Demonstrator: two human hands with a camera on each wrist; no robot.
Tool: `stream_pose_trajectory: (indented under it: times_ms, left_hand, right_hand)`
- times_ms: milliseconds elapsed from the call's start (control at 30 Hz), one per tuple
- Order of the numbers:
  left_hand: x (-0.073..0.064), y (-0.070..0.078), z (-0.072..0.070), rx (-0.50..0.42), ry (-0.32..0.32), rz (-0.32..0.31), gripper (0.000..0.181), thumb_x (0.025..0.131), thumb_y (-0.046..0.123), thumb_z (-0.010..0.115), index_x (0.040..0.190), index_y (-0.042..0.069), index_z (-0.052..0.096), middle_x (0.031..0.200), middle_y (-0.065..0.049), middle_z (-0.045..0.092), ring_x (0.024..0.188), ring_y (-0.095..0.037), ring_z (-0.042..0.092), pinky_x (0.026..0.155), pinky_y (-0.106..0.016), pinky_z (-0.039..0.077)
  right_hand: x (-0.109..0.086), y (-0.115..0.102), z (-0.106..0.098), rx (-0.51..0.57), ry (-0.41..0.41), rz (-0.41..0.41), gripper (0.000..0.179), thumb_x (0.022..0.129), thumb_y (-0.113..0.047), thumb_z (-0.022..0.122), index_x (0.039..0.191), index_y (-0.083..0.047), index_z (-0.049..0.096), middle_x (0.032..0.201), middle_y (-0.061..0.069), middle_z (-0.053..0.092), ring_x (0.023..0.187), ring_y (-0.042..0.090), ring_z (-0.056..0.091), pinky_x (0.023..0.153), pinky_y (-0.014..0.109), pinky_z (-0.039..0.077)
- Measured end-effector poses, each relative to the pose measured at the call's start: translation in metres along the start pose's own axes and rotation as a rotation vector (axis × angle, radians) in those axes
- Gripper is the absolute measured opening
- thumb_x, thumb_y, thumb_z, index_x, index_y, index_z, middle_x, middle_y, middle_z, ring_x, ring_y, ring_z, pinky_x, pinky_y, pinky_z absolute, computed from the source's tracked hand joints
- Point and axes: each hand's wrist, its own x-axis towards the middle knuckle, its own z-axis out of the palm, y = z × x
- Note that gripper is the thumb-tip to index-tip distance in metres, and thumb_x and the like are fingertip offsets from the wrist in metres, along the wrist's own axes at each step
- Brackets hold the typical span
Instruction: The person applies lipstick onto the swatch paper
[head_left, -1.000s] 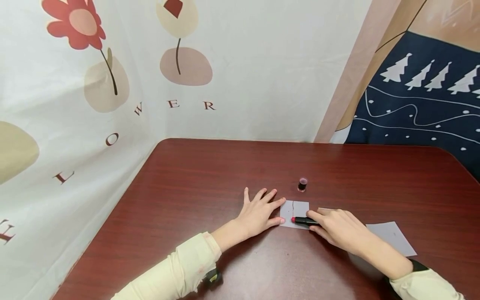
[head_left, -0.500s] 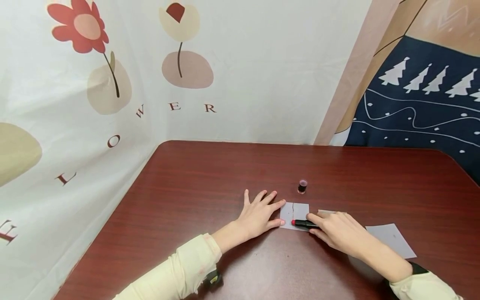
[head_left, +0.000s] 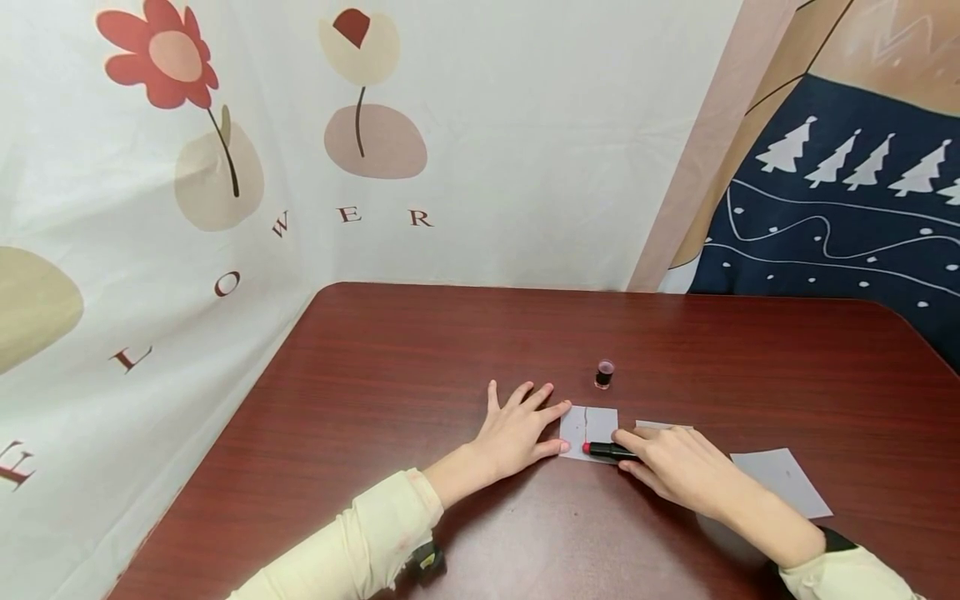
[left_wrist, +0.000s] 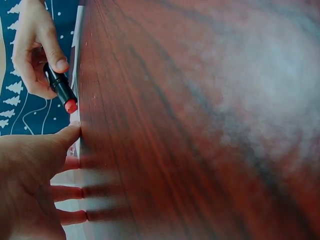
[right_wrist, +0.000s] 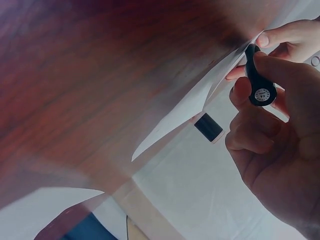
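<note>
My right hand pinches a black lipstick with a red tip between thumb and fingers. Its tip meets a small white paper, at the lower end of a thin, wavy reddish line. Spread fingers of my left hand rest on the table, with thumb and index finger touching the paper's left edge. Beyond the paper stands the lipstick cap, clear above and black below. In the right wrist view, a round white label shows on the end of the lipstick; its tip is hidden there.
A second paper with a faint mark lies right of my right forearm. Another sheet shows partly behind my right hand. The dark red table meets a white flowered curtain at the back and left.
The lipstick tip has slid slightly down the paper toward me, and the line above it is longer. My left hand stays in place. The head view tilted a little.
</note>
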Motion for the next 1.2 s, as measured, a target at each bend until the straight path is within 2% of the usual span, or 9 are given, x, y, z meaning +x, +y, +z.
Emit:
stream_pose_trajectory:
  times_ms: [900,1200]
  left_hand:
    - [-0.0005,0.0005,-0.0007,-0.005,-0.007,-0.004,0.056,0.087,0.057,0.05,0.138,0.032,0.047,0.144,-0.002,0.039,0.132,-0.026,0.032,0.097,-0.068,0.015]
    - [-0.0005,0.0004,-0.0002,-0.001,-0.006,-0.003,0.057,0.087,0.057,0.05,0.138,0.032,0.047,0.144,-0.002,0.039,0.132,-0.026,0.032,0.097,-0.068,0.015]
  right_hand:
    - [-0.0015,-0.0011,-0.0016,-0.011,0.009,-0.011,0.023,0.076,-0.021,0.075,0.092,-0.014,0.06,0.069,-0.009,0.051,0.047,0.0,0.033,0.043,0.02,0.034]
    - [-0.002,-0.0015,-0.0021,-0.006,0.012,-0.013,0.022,0.076,-0.021,0.075,0.089,-0.015,0.058,0.068,-0.011,0.048,0.047,0.001,0.032,0.043,0.021,0.033]
